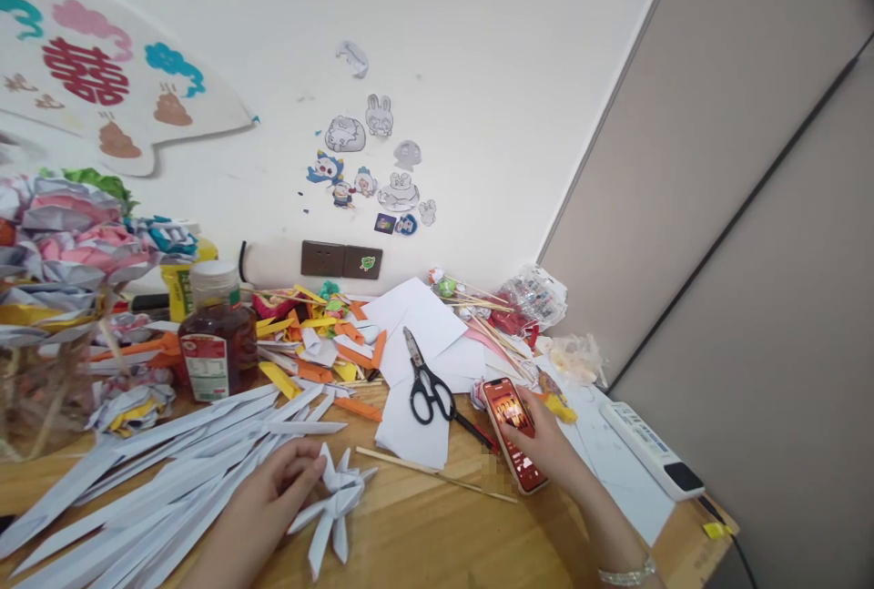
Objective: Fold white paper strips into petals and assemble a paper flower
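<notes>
My left hand [273,493] rests on the wooden table [437,534] with its fingers curled on a white folded paper star [334,502], pinching it at the middle. My right hand [553,452] lies over a smartphone [513,432] with a lit red screen, the fingers touching its right side and screen. A bracelet sits on my right wrist. Black scissors [427,384] lie on white paper sheets [423,334] between the two hands, a little farther back.
Several long white folded paper strips [170,471] fan out at the left. A jar with a white lid [217,339], paper flowers [68,243], orange and yellow scraps [320,339], wooden sticks [437,472] and a white remote [648,448] crowd the table. The wall stands close behind.
</notes>
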### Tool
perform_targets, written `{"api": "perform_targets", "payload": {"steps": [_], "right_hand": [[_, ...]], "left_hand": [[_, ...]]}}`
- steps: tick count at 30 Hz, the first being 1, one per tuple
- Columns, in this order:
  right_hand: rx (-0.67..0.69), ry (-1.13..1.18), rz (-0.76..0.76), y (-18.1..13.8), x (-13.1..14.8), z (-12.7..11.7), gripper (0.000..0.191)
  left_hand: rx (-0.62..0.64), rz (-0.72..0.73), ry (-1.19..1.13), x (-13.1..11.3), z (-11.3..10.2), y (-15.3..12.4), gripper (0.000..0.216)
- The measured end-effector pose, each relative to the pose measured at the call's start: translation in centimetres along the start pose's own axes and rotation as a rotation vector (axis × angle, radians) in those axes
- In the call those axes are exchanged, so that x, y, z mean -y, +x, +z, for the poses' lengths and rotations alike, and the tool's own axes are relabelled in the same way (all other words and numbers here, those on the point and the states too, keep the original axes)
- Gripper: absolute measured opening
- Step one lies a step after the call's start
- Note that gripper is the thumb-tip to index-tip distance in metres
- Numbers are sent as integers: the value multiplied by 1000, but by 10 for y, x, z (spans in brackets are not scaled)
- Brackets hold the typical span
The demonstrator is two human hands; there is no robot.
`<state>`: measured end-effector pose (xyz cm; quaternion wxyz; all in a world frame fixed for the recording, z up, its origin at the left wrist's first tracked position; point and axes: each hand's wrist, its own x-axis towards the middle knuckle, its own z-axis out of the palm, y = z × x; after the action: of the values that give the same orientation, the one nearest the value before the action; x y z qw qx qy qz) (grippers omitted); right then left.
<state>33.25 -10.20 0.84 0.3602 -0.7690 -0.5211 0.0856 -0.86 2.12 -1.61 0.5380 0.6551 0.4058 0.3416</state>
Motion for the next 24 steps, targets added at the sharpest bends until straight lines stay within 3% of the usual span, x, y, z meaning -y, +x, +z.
{"api": "perform_targets", "payload": {"steps": [2,7,15,24], "right_hand": [[6,-70,-28,5,12,2,53],[-72,-232,71,13,31,12,48],[-149,-302,127,12,36,21,58],[-180,-287,95,9,29,18,62]], "left_hand": [[-2,1,-16,1,0,0,33],[10,0,-48,0,1,-1,30],[-12,3,-19,-14,3,-5,27],[-16,-1,-37,4,3,1,30]]}}
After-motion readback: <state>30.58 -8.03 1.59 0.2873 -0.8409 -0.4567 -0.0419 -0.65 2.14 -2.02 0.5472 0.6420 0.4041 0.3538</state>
